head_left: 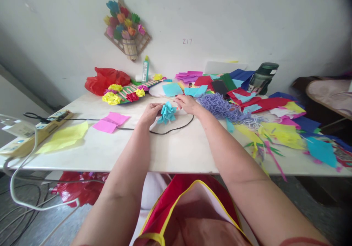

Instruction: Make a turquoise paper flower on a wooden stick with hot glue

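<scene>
A light-blue paper flower point(168, 113) with folded petals is over the middle of the table. My left hand point(151, 113) is closed on its left side, fingers pinched at the petals. Just right of the flower, my right hand point(187, 104) is closed, its fingertips close to the petals. A small orange and white bit shows under those fingers, but what they grip is mostly hidden. A black cord point(165, 132) curves below the flower and runs up to my right wrist. Behind my hands lies a green decorated panel point(129, 93) with yellow and red paper flowers.
A yellow power strip point(37, 134), a yellow sheet point(64, 138) and a pink sheet point(110, 122) lie left. Purple yarn point(221, 106), colored paper scraps point(283, 134) and a dark bottle point(263, 78) crowd the right. A glue bottle point(145, 70) and red bag point(107, 81) stand behind.
</scene>
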The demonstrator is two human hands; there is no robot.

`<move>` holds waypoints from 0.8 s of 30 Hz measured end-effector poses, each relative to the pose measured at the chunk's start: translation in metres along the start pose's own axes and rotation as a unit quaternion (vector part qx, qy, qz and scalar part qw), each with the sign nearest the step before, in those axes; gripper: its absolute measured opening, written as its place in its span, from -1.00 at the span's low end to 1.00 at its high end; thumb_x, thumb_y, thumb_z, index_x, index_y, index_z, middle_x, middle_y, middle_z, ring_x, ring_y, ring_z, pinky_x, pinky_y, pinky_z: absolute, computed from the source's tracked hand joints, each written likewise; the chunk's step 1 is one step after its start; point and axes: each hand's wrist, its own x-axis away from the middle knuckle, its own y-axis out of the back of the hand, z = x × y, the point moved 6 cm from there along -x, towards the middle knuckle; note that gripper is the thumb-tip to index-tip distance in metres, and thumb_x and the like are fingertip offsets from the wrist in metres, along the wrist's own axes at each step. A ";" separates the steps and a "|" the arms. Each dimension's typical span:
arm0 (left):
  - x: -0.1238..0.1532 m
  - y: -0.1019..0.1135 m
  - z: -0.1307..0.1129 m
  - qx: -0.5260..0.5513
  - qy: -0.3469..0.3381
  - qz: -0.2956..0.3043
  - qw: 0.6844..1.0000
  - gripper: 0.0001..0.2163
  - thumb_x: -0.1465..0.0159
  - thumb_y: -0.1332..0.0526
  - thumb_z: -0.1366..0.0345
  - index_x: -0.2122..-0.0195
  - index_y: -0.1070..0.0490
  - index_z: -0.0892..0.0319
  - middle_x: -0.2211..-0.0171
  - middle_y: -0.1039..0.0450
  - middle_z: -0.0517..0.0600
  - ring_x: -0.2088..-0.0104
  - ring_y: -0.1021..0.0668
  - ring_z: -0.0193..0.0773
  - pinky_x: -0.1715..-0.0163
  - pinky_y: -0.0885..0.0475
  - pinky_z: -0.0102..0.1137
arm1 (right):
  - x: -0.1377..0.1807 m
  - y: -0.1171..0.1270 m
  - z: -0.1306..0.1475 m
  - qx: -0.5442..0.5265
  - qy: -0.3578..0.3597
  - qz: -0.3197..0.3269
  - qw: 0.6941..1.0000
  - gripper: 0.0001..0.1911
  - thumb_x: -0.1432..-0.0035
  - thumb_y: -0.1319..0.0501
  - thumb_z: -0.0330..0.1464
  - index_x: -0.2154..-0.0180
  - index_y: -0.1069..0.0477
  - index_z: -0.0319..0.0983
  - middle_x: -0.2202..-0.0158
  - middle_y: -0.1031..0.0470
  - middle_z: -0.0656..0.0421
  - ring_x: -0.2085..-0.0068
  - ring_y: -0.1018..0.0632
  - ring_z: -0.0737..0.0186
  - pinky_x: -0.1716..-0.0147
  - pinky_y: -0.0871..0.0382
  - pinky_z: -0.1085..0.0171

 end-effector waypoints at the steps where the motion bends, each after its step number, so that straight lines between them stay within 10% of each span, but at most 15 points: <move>1: 0.000 0.000 0.000 -0.002 -0.001 0.000 1.000 -0.75 0.07 -0.39 0.11 0.56 -0.50 0.20 0.64 -0.41 -0.07 0.60 -0.41 -0.36 0.54 -0.33 -0.45 | -0.001 -0.001 -0.001 -0.004 0.004 -0.002 1.000 -0.76 -0.26 -0.10 -0.35 0.38 -0.50 -0.25 0.52 -0.42 0.22 0.41 -0.37 0.31 0.34 -0.12 0.34; 24: 0.006 -0.008 -0.007 -0.036 -0.002 0.033 0.999 -0.77 0.09 -0.35 0.16 0.53 -0.51 0.25 0.60 -0.44 -0.08 0.59 -0.39 -0.40 0.51 -0.32 -0.47 | -0.004 -0.024 -0.017 -0.100 -0.006 0.063 0.993 -0.66 -0.20 -0.16 -0.35 0.06 -0.58 -0.31 0.68 -0.30 0.35 0.57 -0.34 0.41 0.47 -0.19 0.38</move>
